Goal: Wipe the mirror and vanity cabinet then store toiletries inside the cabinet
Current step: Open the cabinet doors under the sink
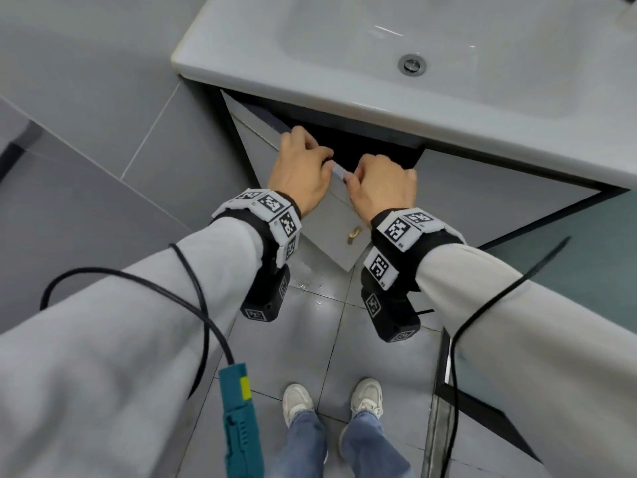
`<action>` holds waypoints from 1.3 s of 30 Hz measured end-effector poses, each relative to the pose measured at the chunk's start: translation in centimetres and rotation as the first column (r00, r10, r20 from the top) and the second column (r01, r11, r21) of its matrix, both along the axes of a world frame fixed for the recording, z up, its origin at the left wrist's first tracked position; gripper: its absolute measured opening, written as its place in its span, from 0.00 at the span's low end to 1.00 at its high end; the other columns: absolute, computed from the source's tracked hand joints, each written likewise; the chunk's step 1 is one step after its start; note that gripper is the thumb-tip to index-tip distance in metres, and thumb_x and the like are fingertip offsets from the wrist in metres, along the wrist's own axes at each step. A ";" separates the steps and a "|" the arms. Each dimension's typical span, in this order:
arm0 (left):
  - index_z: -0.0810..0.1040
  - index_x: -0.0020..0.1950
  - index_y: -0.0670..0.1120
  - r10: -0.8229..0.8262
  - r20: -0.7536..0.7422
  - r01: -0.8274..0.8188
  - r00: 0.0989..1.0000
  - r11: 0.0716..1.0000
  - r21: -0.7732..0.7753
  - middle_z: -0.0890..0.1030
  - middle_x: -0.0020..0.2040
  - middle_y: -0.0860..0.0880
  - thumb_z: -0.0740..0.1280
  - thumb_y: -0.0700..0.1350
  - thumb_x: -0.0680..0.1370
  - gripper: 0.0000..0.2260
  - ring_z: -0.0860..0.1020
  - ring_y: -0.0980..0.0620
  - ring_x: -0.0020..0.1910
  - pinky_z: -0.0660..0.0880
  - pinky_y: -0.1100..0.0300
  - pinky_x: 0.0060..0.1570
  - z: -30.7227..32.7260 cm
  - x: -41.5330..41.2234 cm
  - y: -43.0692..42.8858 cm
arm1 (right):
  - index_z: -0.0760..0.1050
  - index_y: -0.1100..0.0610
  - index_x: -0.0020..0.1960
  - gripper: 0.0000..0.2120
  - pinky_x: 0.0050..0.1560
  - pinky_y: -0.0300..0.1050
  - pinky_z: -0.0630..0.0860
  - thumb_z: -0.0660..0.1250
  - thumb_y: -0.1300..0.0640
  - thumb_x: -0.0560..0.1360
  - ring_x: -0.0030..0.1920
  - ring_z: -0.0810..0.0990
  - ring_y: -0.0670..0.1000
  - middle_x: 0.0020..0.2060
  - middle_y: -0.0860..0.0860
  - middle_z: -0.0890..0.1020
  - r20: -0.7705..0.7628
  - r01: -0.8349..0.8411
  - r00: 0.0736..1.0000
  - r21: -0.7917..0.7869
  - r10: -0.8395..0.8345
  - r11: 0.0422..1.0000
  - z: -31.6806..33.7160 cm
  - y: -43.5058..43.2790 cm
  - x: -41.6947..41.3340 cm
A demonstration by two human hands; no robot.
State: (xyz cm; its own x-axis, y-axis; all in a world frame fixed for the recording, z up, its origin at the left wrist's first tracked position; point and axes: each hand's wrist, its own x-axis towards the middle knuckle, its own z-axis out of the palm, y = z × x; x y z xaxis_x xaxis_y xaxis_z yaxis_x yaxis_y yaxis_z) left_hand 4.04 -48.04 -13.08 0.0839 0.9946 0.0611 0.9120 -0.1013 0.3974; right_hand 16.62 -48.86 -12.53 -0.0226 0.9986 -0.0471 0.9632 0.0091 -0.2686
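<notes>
A broad, glossy white basin with rounded corners is seen over the vanity cabinet, whose flat matt grey front is edged in dark trim. Its left door, a thin rigid panel with a small brass knob, is swung open over grey floor tiles, leaving a dark interior exposed.

The door's top edge is gripped by both hands: the left hand has its fingers curled over the edge, the right hand is closed on it near the free corner. No cloth or toiletries are visible.

Several risks can be judged. The hinges could be strained if weight is borne down on the panel. Fingers could be pinched should the door be swung shut. Small wet patches on the smooth tiles could cause a slip.
</notes>
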 end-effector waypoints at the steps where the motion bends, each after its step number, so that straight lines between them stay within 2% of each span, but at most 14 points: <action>1: 0.77 0.61 0.45 0.028 0.014 -0.028 1.000 0.999 -0.020 0.69 0.60 0.43 0.59 0.46 0.79 0.13 0.65 0.45 0.62 0.67 0.56 0.60 0.1 -0.7 -0.3 | 0.76 0.55 0.48 0.13 0.56 0.51 0.66 0.59 0.47 0.78 0.52 0.78 0.56 0.47 0.53 0.81 -0.044 -0.019 0.999 -0.052 0.017 0.998 0.2 -0.5 -0.6; 4: 0.80 0.53 0.45 0.085 0.021 -0.082 0.996 0.989 -0.125 0.70 0.59 0.42 0.62 0.44 0.78 0.09 0.65 0.43 0.62 0.63 0.58 0.62 0.6 -2.9 -0.9 | 0.66 0.52 0.31 0.20 0.49 0.49 0.72 0.62 0.42 0.75 0.41 0.76 0.54 0.33 0.49 0.76 -0.226 -0.027 0.974 -0.216 -0.023 0.976 0.2 -1.9 -2.7; 8: 0.80 0.51 0.46 0.149 0.071 -0.128 0.986 0.962 -0.241 0.75 0.58 0.42 0.63 0.42 0.75 0.08 0.68 0.45 0.63 0.66 0.58 0.63 0.9 -5.1 -2.1 | 0.63 0.53 0.28 0.22 0.34 0.43 0.67 0.64 0.43 0.75 0.35 0.72 0.52 0.27 0.49 0.70 -0.330 -0.086 0.944 -0.340 -0.033 0.937 0.4 -2.8 -5.3; 12: 0.80 0.49 0.43 0.202 0.078 -0.172 0.976 0.943 -0.285 0.75 0.56 0.42 0.63 0.39 0.74 0.08 0.73 0.47 0.58 0.72 0.58 0.59 1.4 -7.7 -3.2 | 0.63 0.54 0.28 0.21 0.40 0.48 0.74 0.64 0.46 0.75 0.38 0.76 0.56 0.34 0.55 0.77 -0.430 -0.174 0.903 -0.421 -0.027 0.890 0.4 -4.1 -8.7; 14: 0.80 0.49 0.44 0.161 0.037 -0.142 0.986 0.941 -0.306 0.74 0.50 0.45 0.64 0.39 0.74 0.07 0.73 0.47 0.57 0.70 0.61 0.56 1.8 -9.7 -3.8 | 0.64 0.54 0.27 0.22 0.48 0.51 0.77 0.64 0.47 0.76 0.43 0.80 0.58 0.39 0.58 0.82 -0.455 -0.199 0.890 -0.423 -0.017 0.884 0.3 -4.9 -11.0; 17: 0.80 0.49 0.43 0.099 0.001 -0.093 0.995 0.934 -0.346 0.73 0.39 0.52 0.65 0.39 0.75 0.06 0.74 0.48 0.55 0.68 0.62 0.51 2.6 -12.6 -4.6 | 0.65 0.54 0.27 0.21 0.50 0.52 0.77 0.63 0.48 0.76 0.43 0.81 0.56 0.43 0.58 0.84 -0.459 -0.238 0.888 -0.420 0.022 0.876 0.4 -5.5 -14.3; 19: 0.80 0.50 0.42 0.070 -0.028 -0.075 0.997 0.931 -0.357 0.77 0.39 0.50 0.65 0.38 0.75 0.06 0.76 0.49 0.51 0.67 0.64 0.46 3.3 -14.0 -4.5 | 0.68 0.55 0.29 0.19 0.53 0.53 0.78 0.63 0.48 0.75 0.46 0.82 0.56 0.43 0.57 0.84 -0.455 -0.254 0.890 -0.433 0.034 0.865 0.4 -5.5 -15.7; 22: 0.80 0.50 0.41 0.041 -0.073 -0.065 0.996 0.929 -0.364 0.81 0.50 0.43 0.64 0.37 0.75 0.07 0.78 0.47 0.50 0.67 0.63 0.45 3.6 -15.7 -4.3 | 0.78 0.59 0.39 0.16 0.54 0.51 0.77 0.62 0.49 0.77 0.49 0.81 0.56 0.43 0.55 0.84 -0.421 -0.272 0.903 -0.413 0.083 0.869 0.3 -5.3 -16.5; 24: 0.80 0.51 0.42 0.043 -0.105 -0.079 0.994 0.929 -0.363 0.80 0.50 0.41 0.64 0.36 0.75 0.08 0.77 0.44 0.52 0.69 0.60 0.48 3.5 -16.7 -4.3 | 0.78 0.59 0.42 0.16 0.52 0.48 0.76 0.60 0.49 0.78 0.49 0.80 0.57 0.43 0.55 0.82 -0.404 -0.250 0.911 -0.380 0.083 0.891 0.1 -5.0 -16.3; 27: 0.78 0.51 0.42 0.041 -0.140 -0.091 0.989 0.923 -0.373 0.76 0.45 0.43 0.63 0.35 0.75 0.08 0.77 0.42 0.51 0.67 0.61 0.46 3.5 -18.0 -4.4 | 0.73 0.55 0.43 0.12 0.53 0.48 0.73 0.59 0.48 0.79 0.53 0.78 0.56 0.47 0.55 0.80 -0.393 -0.193 0.919 -0.353 0.042 0.916 -0.5 -4.9 -15.4; 30: 0.79 0.49 0.42 0.025 -0.167 -0.089 0.986 0.919 -0.384 0.79 0.48 0.42 0.63 0.34 0.74 0.08 0.77 0.43 0.50 0.68 0.61 0.45 3.7 -18.4 -4.2 | 0.73 0.55 0.47 0.12 0.50 0.45 0.69 0.58 0.47 0.79 0.53 0.77 0.54 0.45 0.50 0.77 -0.404 -0.142 0.915 -0.343 -0.009 0.929 -1.3 -4.9 -14.1; 33: 0.80 0.47 0.45 0.001 -0.319 -0.085 0.948 0.965 -0.250 0.75 0.52 0.43 0.66 0.38 0.71 0.07 0.73 0.42 0.56 0.71 0.55 0.53 3.1 -17.2 -4.3 | 0.74 0.55 0.54 0.12 0.48 0.43 0.68 0.60 0.48 0.78 0.54 0.76 0.53 0.50 0.50 0.78 -0.381 -0.059 0.922 -0.315 -0.069 0.947 -2.0 -4.6 -12.0; 35: 0.80 0.51 0.47 -0.030 -0.387 -0.025 0.922 0.990 -0.137 0.70 0.59 0.44 0.68 0.44 0.71 0.09 0.66 0.42 0.63 0.65 0.51 0.61 2.2 -15.5 -4.4 | 0.73 0.54 0.58 0.13 0.52 0.45 0.70 0.61 0.49 0.77 0.57 0.76 0.55 0.56 0.53 0.77 -0.368 -0.013 0.924 -0.301 -0.104 0.953 -2.4 -4.0 -10.2; 39: 0.78 0.57 0.49 -0.107 -0.284 0.070 0.953 0.988 -0.139 0.65 0.67 0.45 0.68 0.52 0.73 0.15 0.59 0.44 0.70 0.55 0.49 0.69 0.8 -10.3 -3.4 | 0.73 0.55 0.62 0.16 0.56 0.46 0.70 0.63 0.50 0.77 0.61 0.73 0.57 0.60 0.55 0.75 -0.344 0.087 0.923 -0.257 -0.175 0.963 -2.6 -2.6 -5.7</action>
